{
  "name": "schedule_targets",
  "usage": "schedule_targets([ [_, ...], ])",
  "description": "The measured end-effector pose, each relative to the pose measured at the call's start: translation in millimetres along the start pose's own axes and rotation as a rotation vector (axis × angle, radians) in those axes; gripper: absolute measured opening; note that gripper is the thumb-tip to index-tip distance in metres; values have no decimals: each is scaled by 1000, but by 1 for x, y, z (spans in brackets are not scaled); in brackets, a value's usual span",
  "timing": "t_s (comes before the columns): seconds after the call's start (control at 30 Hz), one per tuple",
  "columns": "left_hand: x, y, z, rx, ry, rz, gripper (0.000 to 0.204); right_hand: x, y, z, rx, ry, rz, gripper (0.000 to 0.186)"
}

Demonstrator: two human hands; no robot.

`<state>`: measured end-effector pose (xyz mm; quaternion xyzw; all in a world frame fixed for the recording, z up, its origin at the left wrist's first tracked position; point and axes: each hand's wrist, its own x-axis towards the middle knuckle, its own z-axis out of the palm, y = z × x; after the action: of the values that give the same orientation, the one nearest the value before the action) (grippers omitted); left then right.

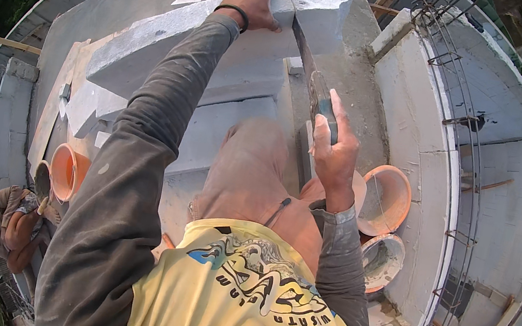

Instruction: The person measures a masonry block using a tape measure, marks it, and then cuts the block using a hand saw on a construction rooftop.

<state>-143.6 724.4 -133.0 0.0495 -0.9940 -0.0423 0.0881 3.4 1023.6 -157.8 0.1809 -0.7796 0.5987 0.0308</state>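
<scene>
A long pale grey-white aerated concrete block (260,44) lies across in front of me, propped above the floor. My left hand (251,4) grips its upper edge, fingers over the top and thumb spread toward the cut. In my right hand (337,151) is the dark handle of a handsaw, its index finger pointing along the saw. The saw blade (305,53) runs away from me and sits in a narrow slit near the block's right end. Beneath and beside the long block are other white blocks (85,107), partly hidden by my left sleeve.
Orange buckets (386,201) stand by my right leg, one with grey residue (383,261). Another orange bucket (68,172) is at left, near a crouching person (16,225). A block wall (413,119) with steel rebar (455,99) rises at right. A board (72,73) lies at left.
</scene>
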Motion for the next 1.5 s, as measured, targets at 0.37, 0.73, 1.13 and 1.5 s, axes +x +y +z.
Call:
schedule_targets([
  [0.37, 0, 22, -15, 3, -29, -24, 88, 218, -74, 33, 59, -455, 371, 52],
  [0.73, -21, 34, -24, -27, 41, 46, 80, -10, 1, -2, -2, 28, -271, 60],
  [1.13, -3, 16, -18, 6, 9, 83, 90, -9, 1, 5, -16, 88, -211, 55],
  [1.5, 1, 17, -14, -70, -14, 90, 90, 46, -11, 19, -112, -36, -61, 53],
])
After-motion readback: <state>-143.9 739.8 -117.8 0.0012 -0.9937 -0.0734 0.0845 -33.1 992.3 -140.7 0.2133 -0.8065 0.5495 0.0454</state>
